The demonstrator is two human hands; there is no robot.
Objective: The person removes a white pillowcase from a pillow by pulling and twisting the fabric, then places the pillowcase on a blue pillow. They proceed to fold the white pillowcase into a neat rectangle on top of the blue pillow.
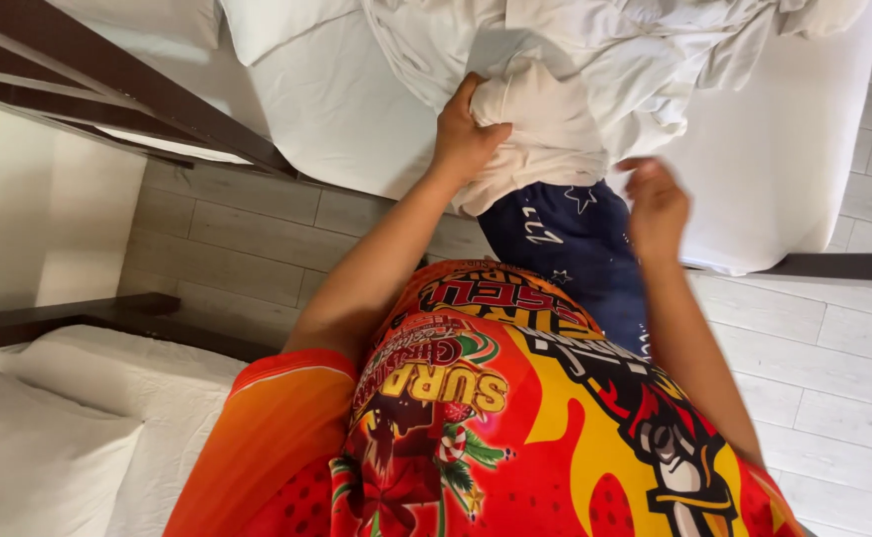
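My left hand [464, 134] grips a bunched cream pillow [545, 129] at the edge of a white bed [356, 119]. Crumpled white sheets [575, 40] lie heaped above the pillow. My right hand [657, 209] is blurred, just right of the pillow's lower end, with fingers curled and nothing clearly in them. Below the pillow my dark blue trousers with white stars [575, 239] press against the mattress edge. My bright orange and yellow printed shirt [495, 418] fills the lower middle of the view.
A dark wooden bed frame [117, 75] runs diagonally at the upper left. A second bed with white pillows [48, 438] lies at the lower left. Pale grey plank floor [834, 378] shows between the beds and at the right.
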